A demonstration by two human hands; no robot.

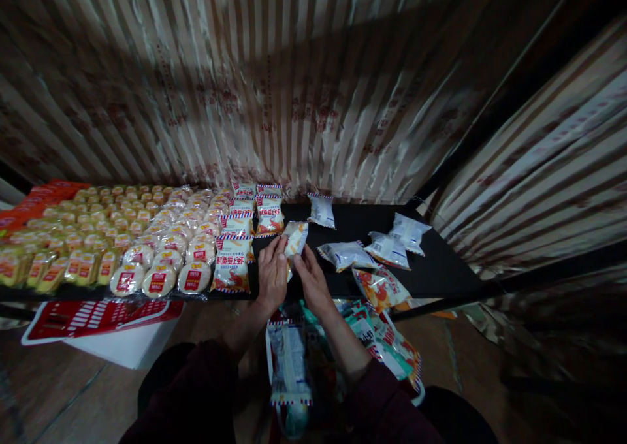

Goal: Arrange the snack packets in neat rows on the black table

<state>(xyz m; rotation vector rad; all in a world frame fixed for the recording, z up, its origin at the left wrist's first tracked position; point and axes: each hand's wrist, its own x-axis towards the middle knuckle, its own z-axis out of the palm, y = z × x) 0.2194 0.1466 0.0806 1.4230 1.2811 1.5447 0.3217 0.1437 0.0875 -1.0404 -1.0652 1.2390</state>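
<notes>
Between my two hands, above the black shelf [441, 271], a small snack bag [296, 237] with white and orange print is tilted. My left hand [273, 271] grips its left side, and my right hand [312, 277] has thumb and fingers on its lower right edge. Just left of my left hand, a column of snack bags [232, 264] with striped edges lies face up, overlapping. A shorter column [269, 215] is behind. To the right, several bags lie loose, among them a silver-backed bag [347, 256] and an orange-printed bag [381, 288] at the front edge.
Rows of round wrapped cakes [159, 281] and yellow wrapped cakes [81, 264] fill the shelf's left side. Below my arms stands a basket [417, 392] full of snack bags. A red basket [102, 317] over a white box is at lower left. Striped sheeting [304, 91] hangs behind.
</notes>
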